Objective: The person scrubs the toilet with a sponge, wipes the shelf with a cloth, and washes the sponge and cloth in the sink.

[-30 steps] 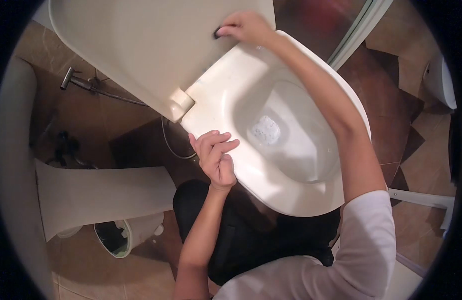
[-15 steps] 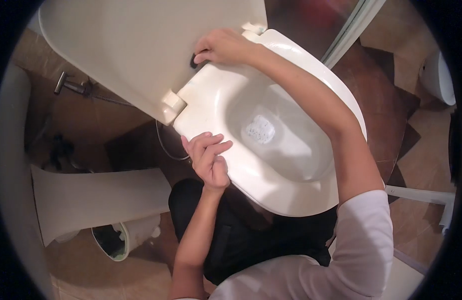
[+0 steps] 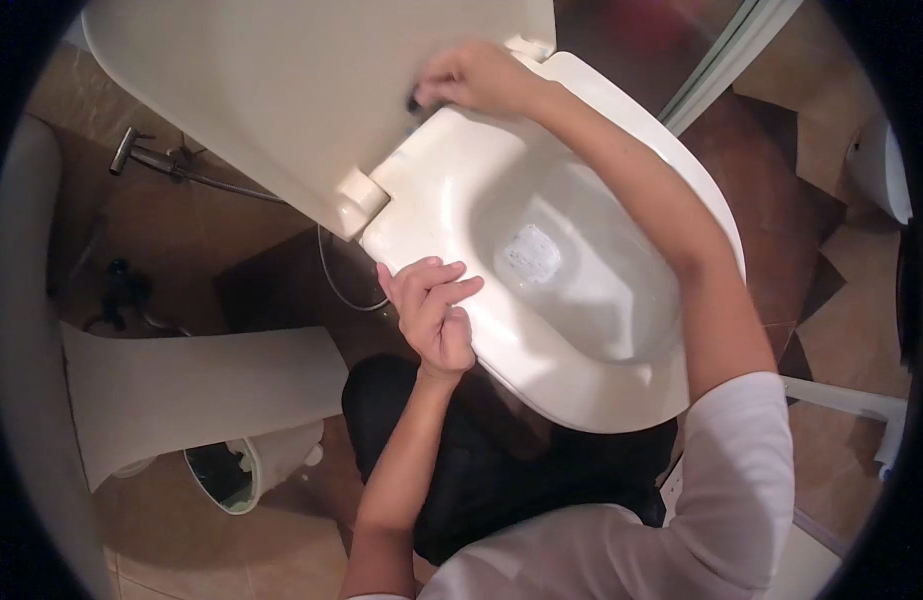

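A white toilet seat [image 3: 431, 195] lies down on the toilet, its lid [image 3: 271, 90] raised. My right hand [image 3: 481, 80] reaches across the bowl to the strip between the hinges, where seat and lid meet. Its fingers are closed on a small dark object [image 3: 413, 102]; motion blur hides what kind it is. My left hand [image 3: 433, 315] lies against the seat's left edge, fingers apart and partly bent, with nothing visible in them. Inside the bowl [image 3: 621, 290], whitish foam or bubbles [image 3: 531, 255] show on the water.
A metal bidet sprayer [image 3: 146, 160] with its hose is on the left wall. Below it stands a white pedestal [image 3: 211, 395], beside a white bin [image 3: 271, 465]. A glass panel's frame [image 3: 726, 65] rises at the upper right. A white container [image 3: 876, 170] stands at far right.
The whole view has shifted slightly. My right hand is still at the hinge strip with the dark object, now blurred by motion. My left hand stays on the seat's edge.
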A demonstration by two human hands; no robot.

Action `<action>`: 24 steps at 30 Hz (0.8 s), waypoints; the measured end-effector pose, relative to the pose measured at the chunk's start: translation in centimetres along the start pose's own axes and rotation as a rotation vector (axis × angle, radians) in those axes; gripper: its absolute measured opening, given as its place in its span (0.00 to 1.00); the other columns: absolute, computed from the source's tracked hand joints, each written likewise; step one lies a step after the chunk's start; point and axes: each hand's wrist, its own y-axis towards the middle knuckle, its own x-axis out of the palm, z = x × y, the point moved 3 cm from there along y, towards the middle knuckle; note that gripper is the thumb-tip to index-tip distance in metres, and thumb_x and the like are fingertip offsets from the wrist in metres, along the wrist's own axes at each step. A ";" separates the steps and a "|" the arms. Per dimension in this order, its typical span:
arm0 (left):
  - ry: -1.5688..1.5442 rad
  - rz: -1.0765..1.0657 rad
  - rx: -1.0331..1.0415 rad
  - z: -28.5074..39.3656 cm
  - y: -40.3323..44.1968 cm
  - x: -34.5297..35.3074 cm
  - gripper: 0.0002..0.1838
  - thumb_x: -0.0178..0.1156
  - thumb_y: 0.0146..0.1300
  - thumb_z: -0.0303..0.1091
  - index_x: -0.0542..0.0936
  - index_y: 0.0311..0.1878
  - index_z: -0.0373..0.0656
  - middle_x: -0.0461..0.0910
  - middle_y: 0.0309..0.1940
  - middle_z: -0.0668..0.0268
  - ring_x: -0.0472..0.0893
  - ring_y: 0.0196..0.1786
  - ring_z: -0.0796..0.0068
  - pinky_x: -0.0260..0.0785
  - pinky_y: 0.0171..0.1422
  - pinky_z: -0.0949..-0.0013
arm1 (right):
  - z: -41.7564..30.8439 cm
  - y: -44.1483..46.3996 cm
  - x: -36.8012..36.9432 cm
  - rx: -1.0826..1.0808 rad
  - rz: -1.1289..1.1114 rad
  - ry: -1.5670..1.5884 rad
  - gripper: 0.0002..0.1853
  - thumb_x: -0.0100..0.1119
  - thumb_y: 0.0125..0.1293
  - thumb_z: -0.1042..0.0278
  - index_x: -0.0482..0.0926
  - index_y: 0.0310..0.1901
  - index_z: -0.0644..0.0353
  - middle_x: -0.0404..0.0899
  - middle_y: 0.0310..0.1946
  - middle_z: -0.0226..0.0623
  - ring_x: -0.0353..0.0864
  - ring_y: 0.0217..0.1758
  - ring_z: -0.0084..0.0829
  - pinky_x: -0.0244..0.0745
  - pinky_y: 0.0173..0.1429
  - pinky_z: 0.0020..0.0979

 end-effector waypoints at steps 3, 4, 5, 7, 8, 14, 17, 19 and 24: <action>-0.012 0.029 0.023 0.2 0.4 0.2 0.16 0.48 0.41 0.28 0.85 0.30 0.45 0.80 0.37 0.66 0.74 0.50 0.64 0.35 0.77 0.56 | 0.5 0.9 -1.1 -0.133 -0.115 -0.119 0.10 0.64 0.62 0.62 0.85 0.37 0.60 0.85 0.33 0.28 0.81 0.38 0.18 0.75 0.45 0.23; -0.009 0.028 0.001 0.3 0.1 0.1 0.16 0.48 0.41 0.28 0.85 0.30 0.45 0.80 0.37 0.66 0.74 0.50 0.64 0.35 0.77 0.56 | 1.3 1.7 -1.3 -0.131 -0.120 -0.110 0.10 0.64 0.62 0.62 0.85 0.37 0.60 0.85 0.33 0.28 0.81 0.38 0.18 0.75 0.45 0.23; -0.009 0.032 -0.004 0.2 0.0 0.1 0.16 0.48 0.41 0.28 0.85 0.30 0.45 0.80 0.37 0.66 0.74 0.50 0.64 0.35 0.77 0.56 | 2.4 3.3 -2.6 -0.080 -0.011 0.163 0.10 0.62 0.63 0.59 0.86 0.38 0.56 0.85 0.33 0.29 0.81 0.37 0.18 0.74 0.43 0.25; -0.002 0.031 0.020 0.1 0.0 0.1 0.16 0.48 0.41 0.28 0.86 0.30 0.45 0.81 0.36 0.66 0.75 0.50 0.64 0.36 0.77 0.56 | 3.6 4.1 -2.2 -0.024 0.089 0.443 0.11 0.61 0.63 0.56 0.86 0.39 0.51 0.85 0.34 0.30 0.81 0.37 0.19 0.73 0.42 0.26; 0.004 0.022 0.006 0.0 -0.2 -0.1 0.16 0.48 0.41 0.28 0.86 0.30 0.45 0.81 0.36 0.66 0.75 0.50 0.64 0.36 0.77 0.56 | 3.8 3.7 -1.1 -0.064 0.176 0.485 0.11 0.61 0.63 0.56 0.86 0.38 0.51 0.85 0.33 0.29 0.81 0.36 0.19 0.73 0.41 0.26; 0.020 0.020 0.017 0.0 0.0 0.1 0.17 0.48 0.42 0.29 0.86 0.30 0.45 0.81 0.36 0.66 0.75 0.50 0.64 0.36 0.77 0.56 | 1.1 0.1 -1.0 -0.010 0.078 -0.089 0.11 0.62 0.60 0.52 0.86 0.36 0.47 0.82 0.26 0.29 0.79 0.32 0.33 0.71 0.38 0.31; 0.027 0.025 0.004 -0.1 -0.2 0.3 0.17 0.48 0.42 0.29 0.86 0.31 0.45 0.81 0.37 0.66 0.75 0.50 0.64 0.36 0.77 0.57 | 0.8 2.5 -3.6 0.094 0.157 0.440 0.18 0.63 0.59 0.53 0.86 0.41 0.59 0.86 0.33 0.38 0.84 0.35 0.32 0.78 0.42 0.34; 0.019 0.026 0.015 0.1 -0.1 0.1 0.17 0.48 0.43 0.29 0.86 0.31 0.45 0.80 0.37 0.66 0.75 0.50 0.65 0.37 0.77 0.57 | 0.5 2.6 -2.3 0.081 0.271 0.225 0.18 0.62 0.60 0.51 0.86 0.41 0.58 0.86 0.34 0.39 0.85 0.35 0.32 0.78 0.43 0.36; 0.027 0.003 0.012 0.0 -0.3 0.0 0.17 0.48 0.43 0.29 0.86 0.31 0.44 0.80 0.37 0.65 0.74 0.51 0.64 0.34 0.77 0.55 | 0.6 0.9 -0.2 -0.006 0.052 0.038 0.14 0.64 0.58 0.52 0.86 0.36 0.52 0.84 0.32 0.32 0.80 0.36 0.33 0.73 0.43 0.33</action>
